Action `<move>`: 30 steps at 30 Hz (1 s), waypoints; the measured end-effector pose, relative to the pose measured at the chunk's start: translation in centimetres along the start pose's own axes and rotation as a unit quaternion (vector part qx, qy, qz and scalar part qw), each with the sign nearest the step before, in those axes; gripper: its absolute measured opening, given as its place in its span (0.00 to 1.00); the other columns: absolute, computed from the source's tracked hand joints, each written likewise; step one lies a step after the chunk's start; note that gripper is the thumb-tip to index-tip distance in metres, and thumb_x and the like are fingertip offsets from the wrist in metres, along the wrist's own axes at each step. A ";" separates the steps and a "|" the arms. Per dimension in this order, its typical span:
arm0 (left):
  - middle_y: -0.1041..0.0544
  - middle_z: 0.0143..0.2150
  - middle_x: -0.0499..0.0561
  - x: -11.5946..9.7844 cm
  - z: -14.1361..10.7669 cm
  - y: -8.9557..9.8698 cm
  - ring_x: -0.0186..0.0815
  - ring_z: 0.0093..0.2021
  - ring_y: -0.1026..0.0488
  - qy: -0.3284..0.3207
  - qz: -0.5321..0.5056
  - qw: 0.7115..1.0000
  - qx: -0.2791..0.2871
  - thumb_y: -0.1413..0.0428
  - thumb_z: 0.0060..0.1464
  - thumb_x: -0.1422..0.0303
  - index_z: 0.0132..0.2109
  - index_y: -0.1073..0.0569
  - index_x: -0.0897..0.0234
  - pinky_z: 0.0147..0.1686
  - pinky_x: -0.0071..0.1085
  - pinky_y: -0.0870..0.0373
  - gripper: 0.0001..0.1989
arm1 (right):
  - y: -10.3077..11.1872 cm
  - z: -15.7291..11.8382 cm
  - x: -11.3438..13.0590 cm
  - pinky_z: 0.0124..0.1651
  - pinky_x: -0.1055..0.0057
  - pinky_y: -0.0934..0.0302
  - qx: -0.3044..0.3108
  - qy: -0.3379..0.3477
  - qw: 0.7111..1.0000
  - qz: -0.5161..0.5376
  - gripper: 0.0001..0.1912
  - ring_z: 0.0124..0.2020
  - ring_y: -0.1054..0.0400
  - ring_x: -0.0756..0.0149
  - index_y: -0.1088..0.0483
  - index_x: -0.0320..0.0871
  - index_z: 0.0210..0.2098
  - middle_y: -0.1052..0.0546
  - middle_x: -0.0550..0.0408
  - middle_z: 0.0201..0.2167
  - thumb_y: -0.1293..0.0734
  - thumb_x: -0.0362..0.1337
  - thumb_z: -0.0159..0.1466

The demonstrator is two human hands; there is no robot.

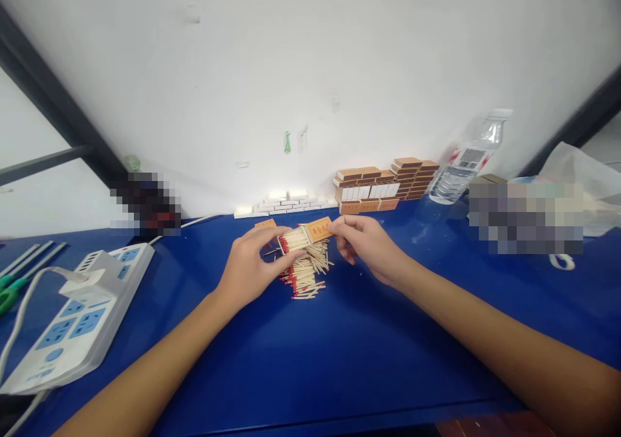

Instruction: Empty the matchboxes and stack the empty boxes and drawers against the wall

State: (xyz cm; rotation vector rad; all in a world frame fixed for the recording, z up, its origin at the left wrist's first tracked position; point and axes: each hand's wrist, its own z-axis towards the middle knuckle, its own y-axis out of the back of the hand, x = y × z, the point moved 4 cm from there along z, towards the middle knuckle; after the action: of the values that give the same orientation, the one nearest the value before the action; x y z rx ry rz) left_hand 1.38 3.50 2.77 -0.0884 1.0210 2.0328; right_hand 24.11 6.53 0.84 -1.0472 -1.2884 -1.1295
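My left hand (250, 259) grips a white matchbox tray (294, 239) between thumb and fingers. The tray is filled with red-tipped matches, their heads toward my left hand. At its other end, my right hand (369, 243) pinches an orange matchbox sleeve (319, 229) printed with red characters. Sleeve and tray meet end to end, with the tray seemingly a little way inside. Below them a loose pile of matches (305, 275) lies on the blue table (330, 366). Another orange sleeve (264, 223) rests just behind my left fingers, partly hidden.
Against the wall stand stacked matchboxes (369, 191) and a low row of white trays (295, 204). A plastic bottle (466, 159) leans at the right, near a white bag (577, 172). A power strip (92, 320) with a plugged-in cable and green-handled scissors (14, 293) lie left.
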 end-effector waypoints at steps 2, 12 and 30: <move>0.15 0.44 0.51 0.2 0.1 0.3 0.38 0.37 0.21 0.002 0.006 1.000 -0.012 0.31 0.59 0.58 0.52 0.18 0.57 0.39 0.35 0.22 0.17 | 1.1 0.8 -0.1 0.20 0.73 0.47 -0.040 0.010 0.999 -0.023 0.17 0.19 0.41 0.72 0.37 0.46 0.24 0.35 0.62 0.20 0.30 0.47 0.61; 0.16 0.46 0.51 -0.1 0.2 -0.1 0.40 0.44 0.22 -0.022 -0.005 0.999 0.028 0.33 0.61 0.56 0.53 0.20 0.57 0.46 0.40 0.24 0.17 | 7.7 3.7 -0.4 0.28 0.66 0.49 -0.076 -0.010 0.874 -0.480 0.17 0.24 0.36 0.64 0.33 0.46 0.22 0.28 0.55 0.21 0.25 0.44 0.60; 0.18 0.53 0.55 -1.4 -0.5 -1.0 0.44 0.54 0.23 -0.088 0.018 0.995 0.050 0.34 0.63 0.56 0.62 0.26 0.60 0.56 0.47 0.24 0.25 | 0.5 -0.2 0.9 0.24 0.69 0.54 0.128 0.006 0.974 -0.189 0.29 0.20 0.45 0.70 0.23 0.43 0.33 0.34 0.61 0.17 0.29 0.65 0.62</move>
State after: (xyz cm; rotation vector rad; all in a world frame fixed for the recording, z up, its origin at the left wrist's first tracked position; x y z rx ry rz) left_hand 2.82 2.58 2.36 0.1607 1.0171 1.9783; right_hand 24.60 6.38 1.77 -0.6176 -1.6211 -1.2059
